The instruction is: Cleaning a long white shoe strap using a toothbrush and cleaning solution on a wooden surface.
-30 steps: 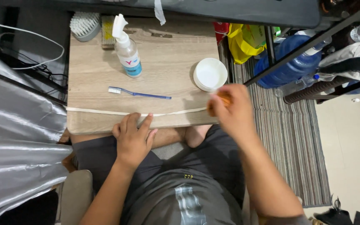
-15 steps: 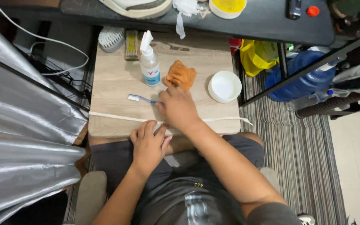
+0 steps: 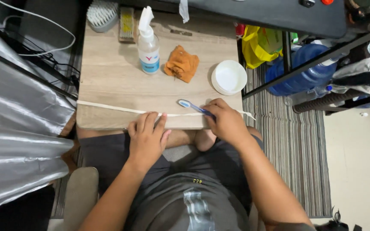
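- Holding: right hand (image 3: 227, 122), fingers curled shut around the handle of a blue toothbrush (image 3: 193, 107); brush head pointing toward 10 o'clock, bristle end resting on or just above the white strip.
- Left hand (image 3: 147, 137): palm down at the table's near edge, 4 fingers pressed together and laid flat, fingertips (image 3: 150, 117) touching the white strip; thumb apart at the 3 o'clock side.
- White strip (image 3: 108, 108): 1 long, thin lace or tape, lying across the table near its front edge from 9 o'clock to 3 o'clock, its right end trailing off the table corner.
- Small table (image 3: 108, 72): light wood grain top, directly in front of the seated person's knees.
- Spray bottle (image 3: 147, 47): 1, clear body with blue label band and white trigger head, upright, at 12 o'clock from the left hand.
- Orange cloth (image 3: 181, 64): 1, crumpled, just beside the spray bottle at its 3 o'clock.
- White round dish (image 3: 229, 77): 1, at 3 o'clock from the cloth, near the table's right edge, at 12 o'clock from the right hand.
- Scrub brush (image 3: 102, 13): 1, white bristles, far left corner.
- Small wooden brush (image 3: 127, 23): 1, just beside it.
- Blue water jug (image 3: 305, 72): on the floor, well apart at 2 o'clock.
- Striped rug (image 3: 296, 149): floor, right of the table.
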